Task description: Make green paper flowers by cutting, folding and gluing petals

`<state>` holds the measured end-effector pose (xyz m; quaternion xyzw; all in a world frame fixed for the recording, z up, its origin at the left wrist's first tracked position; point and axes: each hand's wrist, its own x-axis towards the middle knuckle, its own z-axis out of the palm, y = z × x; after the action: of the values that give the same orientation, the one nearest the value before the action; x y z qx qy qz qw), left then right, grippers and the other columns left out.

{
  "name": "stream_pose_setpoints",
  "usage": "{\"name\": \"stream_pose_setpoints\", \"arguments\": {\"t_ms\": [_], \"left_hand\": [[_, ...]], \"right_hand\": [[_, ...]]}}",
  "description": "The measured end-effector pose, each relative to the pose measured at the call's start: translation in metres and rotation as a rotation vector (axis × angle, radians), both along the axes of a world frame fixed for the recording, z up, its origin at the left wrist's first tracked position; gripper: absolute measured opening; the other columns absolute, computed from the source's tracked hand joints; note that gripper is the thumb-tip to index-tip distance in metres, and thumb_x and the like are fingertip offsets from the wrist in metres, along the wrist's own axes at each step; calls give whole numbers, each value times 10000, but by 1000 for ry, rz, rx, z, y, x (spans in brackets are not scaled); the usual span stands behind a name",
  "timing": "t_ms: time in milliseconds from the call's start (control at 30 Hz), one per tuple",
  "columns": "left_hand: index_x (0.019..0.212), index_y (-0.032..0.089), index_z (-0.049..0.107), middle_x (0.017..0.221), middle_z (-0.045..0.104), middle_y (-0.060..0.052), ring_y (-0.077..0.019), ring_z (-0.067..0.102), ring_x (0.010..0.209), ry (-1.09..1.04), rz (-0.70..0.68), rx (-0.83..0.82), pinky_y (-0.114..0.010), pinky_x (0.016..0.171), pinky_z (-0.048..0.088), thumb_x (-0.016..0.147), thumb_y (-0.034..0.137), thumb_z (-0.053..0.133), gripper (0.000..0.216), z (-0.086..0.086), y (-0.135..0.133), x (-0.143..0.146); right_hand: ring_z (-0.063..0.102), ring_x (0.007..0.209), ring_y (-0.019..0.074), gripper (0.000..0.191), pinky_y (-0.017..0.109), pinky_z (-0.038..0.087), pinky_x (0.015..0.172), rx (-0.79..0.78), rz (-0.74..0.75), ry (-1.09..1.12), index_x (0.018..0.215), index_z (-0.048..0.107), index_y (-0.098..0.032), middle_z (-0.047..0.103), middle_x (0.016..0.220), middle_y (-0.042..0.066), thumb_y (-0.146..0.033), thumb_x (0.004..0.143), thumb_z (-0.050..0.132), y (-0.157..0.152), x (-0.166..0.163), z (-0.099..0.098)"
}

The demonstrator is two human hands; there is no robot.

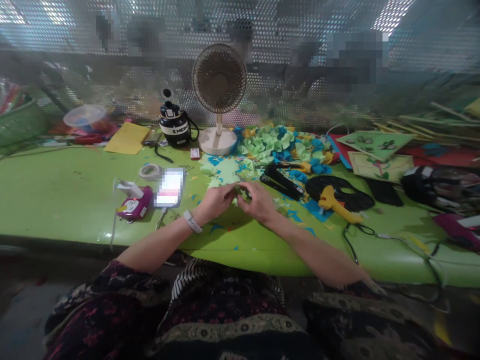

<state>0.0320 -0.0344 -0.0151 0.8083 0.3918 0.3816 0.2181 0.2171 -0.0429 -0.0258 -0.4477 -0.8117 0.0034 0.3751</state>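
My left hand (pixel 216 201) and my right hand (pixel 258 201) meet over the green table (pixel 56 190), fingers pinched together on a small piece of light green paper (pixel 237 192). A white band circles my left wrist. Just beyond my hands lie flat green paper cut-outs (pixel 224 170) and a heap of folded green, blue and yellow paper pieces (pixel 279 145). Small blue and yellow scraps are scattered round my hands.
A phone (pixel 170 187), tape roll (pixel 150 171) and pink tape dispenser (pixel 134 205) lie left. A stapler (pixel 283 182), yellow glue gun (pixel 337 202) on a black pad, and its cord sit right. A desk fan (pixel 219 90) and black mug (pixel 174 125) stand behind.
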Motion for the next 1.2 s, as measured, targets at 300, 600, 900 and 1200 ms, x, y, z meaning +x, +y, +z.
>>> {"name": "stream_pose_setpoints", "arguments": {"t_ms": [300,600,900,1200], "left_hand": [[1278,182,630,970,768,-107,-203,720,783,125,-16,55,-293,740,541,914,212,512,383,0,-5,-1],[1263,174,645,944,770,-124,-203,711,756,214,47,141,-282,698,523,927,267,517,372,1,-7,0],[1318,150,606,952,759,-127,-186,696,757,277,55,295,-263,680,508,936,239,485,410,6,-12,1],[1259,166,618,855,749,-71,-154,686,723,399,-18,638,-251,655,499,970,161,456,332,11,-15,-1]], "right_hand": [[687,943,297,320,451,541,866,-42,41,22,1117,677,-178,742,1022,139,-334,872,542,0,2,0],[708,844,243,262,371,564,782,-64,-23,94,1035,714,-209,770,968,87,-278,858,534,-1,0,2],[685,835,245,242,393,557,778,-58,-29,177,1024,688,-211,753,950,84,-263,828,557,-4,0,8],[644,829,226,133,358,530,772,26,35,198,922,647,-210,710,878,84,-275,880,540,-4,1,17]]}}
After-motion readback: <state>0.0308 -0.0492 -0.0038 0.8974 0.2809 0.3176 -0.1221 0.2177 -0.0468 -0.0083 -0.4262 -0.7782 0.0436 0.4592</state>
